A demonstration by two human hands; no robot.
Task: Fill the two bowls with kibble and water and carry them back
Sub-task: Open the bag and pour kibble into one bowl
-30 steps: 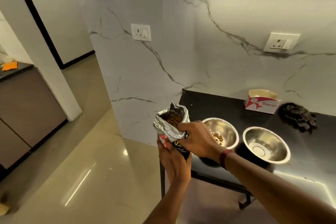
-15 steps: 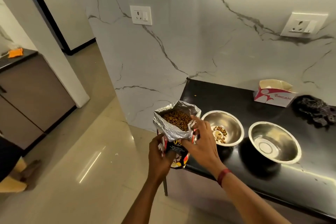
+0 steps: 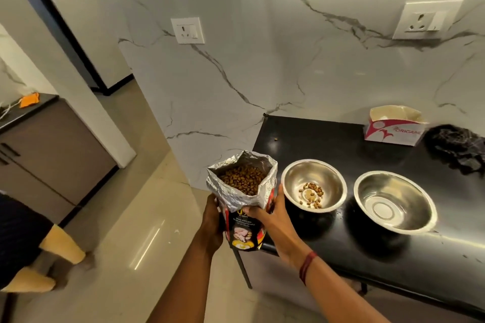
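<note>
An open kibble bag (image 3: 242, 203), foil-lined with brown kibble showing at its mouth, is held upright just off the left end of the black counter (image 3: 315, 136). My left hand (image 3: 211, 220) grips its left side. My right hand (image 3: 273, 214) holds its right side, thumb along the edge. Two steel bowls stand on the counter beside it. The left bowl (image 3: 322, 173) has a small scatter of kibble on its bottom. The right bowl (image 3: 409, 220) holds nothing.
A white and red carton (image 3: 393, 130) and a dark crumpled cloth (image 3: 456, 144) sit at the counter's back right. One stray kibble piece (image 3: 275, 139) lies near the back left. A person's legs (image 3: 60, 244) are on the floor at left, by a brown cabinet (image 3: 49, 149).
The bag has come upright from a tilt and its mouth now opens wide. My right hand slid from the bag's rim down to its side. The view dropped lower.
</note>
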